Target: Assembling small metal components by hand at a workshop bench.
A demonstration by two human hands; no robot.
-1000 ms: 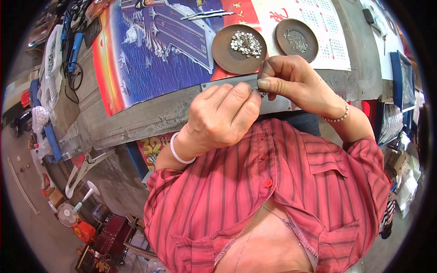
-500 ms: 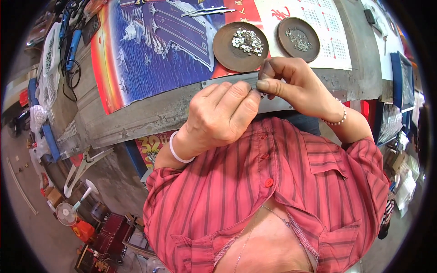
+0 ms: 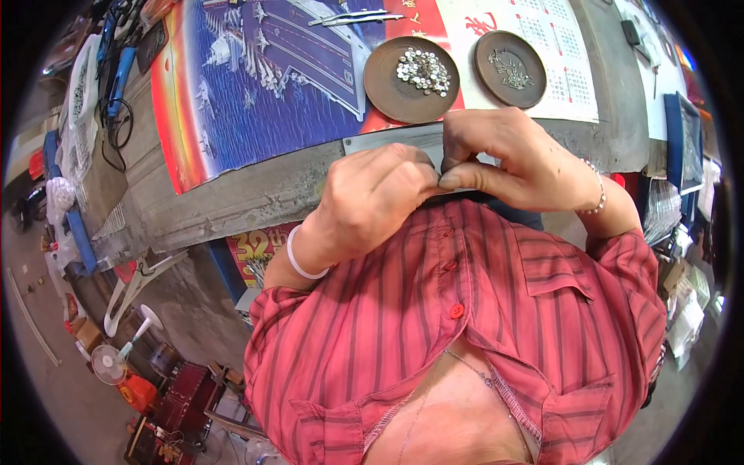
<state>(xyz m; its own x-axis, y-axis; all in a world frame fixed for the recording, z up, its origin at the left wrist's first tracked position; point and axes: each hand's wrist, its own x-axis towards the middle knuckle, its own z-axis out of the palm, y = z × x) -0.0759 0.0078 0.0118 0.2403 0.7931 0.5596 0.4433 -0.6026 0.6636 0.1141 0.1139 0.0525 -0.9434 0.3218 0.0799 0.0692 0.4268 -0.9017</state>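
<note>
Fingertips pressed together, my left hand (image 3: pixel 372 198) and my right hand (image 3: pixel 515 159) meet just above the bench's near edge. Both are closed in a pinch; whatever sits between them is hidden by the fingers. Beyond them stands a round brown dish (image 3: pixel 381 89) holding a heap of small shiny round metal pieces (image 3: pixel 423 72). To its right, a second brown dish (image 3: pixel 533 53) carries thin silvery pin-like pieces (image 3: pixel 510 71). Under the hands, a flat grey metal strip (image 3: pixel 363 144) runs along the bench edge.
A blue ship poster (image 3: pixel 263 132) and a white calendar sheet (image 3: pixel 570 70) cover the grey bench (image 3: pixel 225 194). Silvery tweezer-like tools (image 3: pixel 356 17) lie at the back. Blue-handled corded tools (image 3: pixel 124 77) are at left, a blue frame (image 3: pixel 682 143) at right, a fan (image 3: pixel 108 364) lower left.
Both hands have dropped slightly toward my body, and the right one has shifted a little to the right. Fingertips stay together; the dishes stand as before.
</note>
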